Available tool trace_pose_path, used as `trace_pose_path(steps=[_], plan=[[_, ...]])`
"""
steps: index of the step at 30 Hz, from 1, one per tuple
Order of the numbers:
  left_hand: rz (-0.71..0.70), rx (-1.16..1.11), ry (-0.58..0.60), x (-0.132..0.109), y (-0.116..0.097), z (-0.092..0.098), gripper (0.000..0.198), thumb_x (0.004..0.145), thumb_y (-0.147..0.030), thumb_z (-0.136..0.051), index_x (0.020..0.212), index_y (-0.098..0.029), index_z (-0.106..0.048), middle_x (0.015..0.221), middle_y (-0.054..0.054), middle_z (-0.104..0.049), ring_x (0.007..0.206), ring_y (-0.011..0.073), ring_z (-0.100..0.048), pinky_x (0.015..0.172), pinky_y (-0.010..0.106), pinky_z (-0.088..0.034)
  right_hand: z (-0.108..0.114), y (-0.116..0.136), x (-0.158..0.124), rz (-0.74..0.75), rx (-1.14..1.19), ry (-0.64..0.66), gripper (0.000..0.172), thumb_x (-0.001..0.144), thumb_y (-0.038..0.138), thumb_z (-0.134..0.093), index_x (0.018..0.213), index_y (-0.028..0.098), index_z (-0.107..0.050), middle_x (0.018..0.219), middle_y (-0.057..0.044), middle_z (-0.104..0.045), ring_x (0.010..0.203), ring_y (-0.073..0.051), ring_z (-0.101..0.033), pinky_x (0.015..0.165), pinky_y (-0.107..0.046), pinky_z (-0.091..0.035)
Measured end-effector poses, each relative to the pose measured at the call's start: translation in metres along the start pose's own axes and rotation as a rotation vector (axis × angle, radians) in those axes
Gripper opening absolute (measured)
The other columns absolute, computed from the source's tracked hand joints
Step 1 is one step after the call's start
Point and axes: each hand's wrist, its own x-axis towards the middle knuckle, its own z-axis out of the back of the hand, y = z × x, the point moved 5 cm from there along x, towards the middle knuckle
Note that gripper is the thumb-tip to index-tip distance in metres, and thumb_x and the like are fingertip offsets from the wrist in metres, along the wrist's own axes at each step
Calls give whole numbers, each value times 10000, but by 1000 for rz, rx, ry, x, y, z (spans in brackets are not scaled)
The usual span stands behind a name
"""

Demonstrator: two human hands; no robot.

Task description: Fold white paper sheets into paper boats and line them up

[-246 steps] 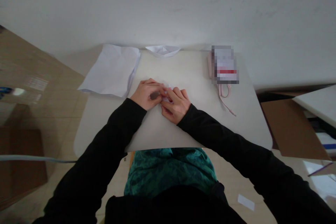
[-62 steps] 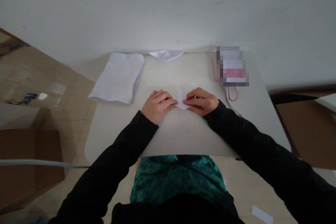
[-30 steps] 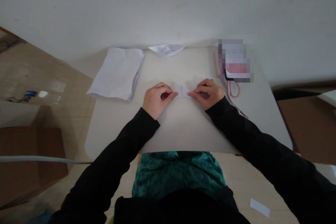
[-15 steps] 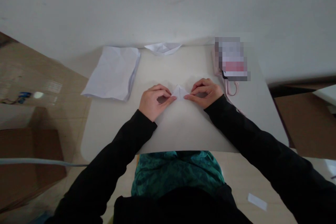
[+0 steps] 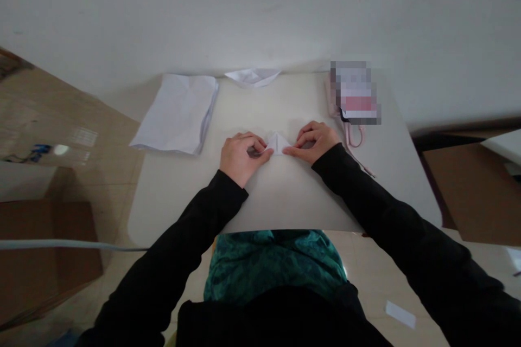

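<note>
A small folded piece of white paper point(image 5: 277, 143), pointed at the top with a crease down its middle, is held just over the white table point(image 5: 285, 200). My left hand point(image 5: 245, 157) pinches its left corner between thumb and fingers. On the other side, my right hand point(image 5: 314, 142) pinches the right corner the same way. Behind it, a folded paper boat point(image 5: 253, 77) rests at the table's back edge. To the left lies a stack of white paper sheets point(image 5: 177, 114).
At the back right sit a blurred-out phone-like item point(image 5: 356, 95) and a pink cable point(image 5: 358, 138). A white wall point(image 5: 260, 11) rises behind the table. Cardboard boxes stand at left point(image 5: 49, 260) and right point(image 5: 472, 190).
The view has shifted slightly. Both hands keep their pinch on the folded paper, whose shape looks nearly the same.
</note>
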Motion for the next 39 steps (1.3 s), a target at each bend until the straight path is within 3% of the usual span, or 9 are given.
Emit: trace_pose_path(steps=[6,11,15,22,27,39], plan=[[-3,41,-33,1,-1,-2,293,711,-355,-734,561,-189,-545,750,-6,-697,723,164,-626,727,328,-469,-3,-2,3,-30,-15,44,275,541,460,-812,541,214,-688,749,-52,-620,763,-200,-562,788,-399,-471],[-22,21,-49,1,0,-3,346,726,-436,-717,550,-189,-549,731,0,-693,691,160,-620,712,330,-470,0,10,-2,-45,-68,1,300,617,474,-768,528,209,-656,711,-61,-595,818,-225,-521,777,-393,-451],[-22,-14,-55,1,1,-2,317,752,-433,-695,572,-191,-598,729,6,-693,700,158,-629,722,325,-479,-3,10,-1,-85,-104,-7,295,590,448,-793,512,211,-636,707,-61,-575,825,-233,-490,768,-396,-437],[-15,-27,44,0,6,1,234,819,-363,-617,673,-193,-687,844,32,-695,742,158,-628,726,319,-488,-8,6,1,-102,-143,-15,271,542,406,-827,510,208,-644,699,-54,-559,818,-228,-478,777,-400,-426],[-2,1,150,1,4,1,130,813,-299,-626,745,-213,-695,1099,21,-677,965,203,-600,887,388,-451,-4,10,-4,-69,-114,5,277,595,445,-798,546,209,-663,744,-66,-579,853,-241,-487,798,-406,-430],[16,67,272,0,1,3,148,796,-307,-650,682,-227,-702,1208,-1,-632,941,209,-547,910,437,-383,-2,12,-6,-34,-100,1,308,629,500,-770,560,217,-672,757,-72,-592,853,-243,-489,820,-411,-432]])
